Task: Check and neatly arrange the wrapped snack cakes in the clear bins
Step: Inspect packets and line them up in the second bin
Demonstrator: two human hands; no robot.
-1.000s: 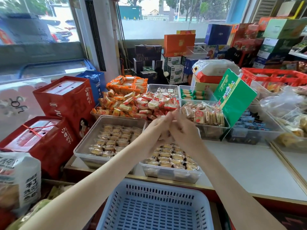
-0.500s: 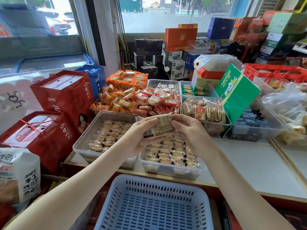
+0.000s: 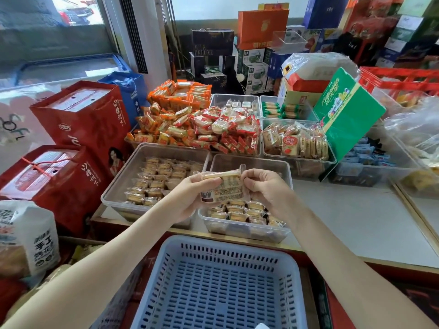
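A wrapped snack cake (image 3: 224, 186) with printed text and a barcode on its clear wrapper is held up between both hands above the counter. My left hand (image 3: 190, 198) grips its left end and my right hand (image 3: 263, 188) pinches its right end. Below them a clear bin (image 3: 247, 230) holds rows of similar wrapped cakes, partly hidden by my hands. To its left a second clear bin (image 3: 114, 188) holds several more rows of cakes.
A blue slotted basket (image 3: 221, 281) sits nearest me, below the counter edge. Red gift boxes (image 3: 78, 129) stand at the left. Behind are bins heaped with orange and red snack packs (image 3: 197, 129), a bin of biscuits (image 3: 294, 143) and a green carton (image 3: 346, 112). White counter (image 3: 356, 222) lies to the right.
A second ago my hands were pressed together over the bin; they have since parted and now hold the cake spread flat with its printed back facing me, slightly lower.
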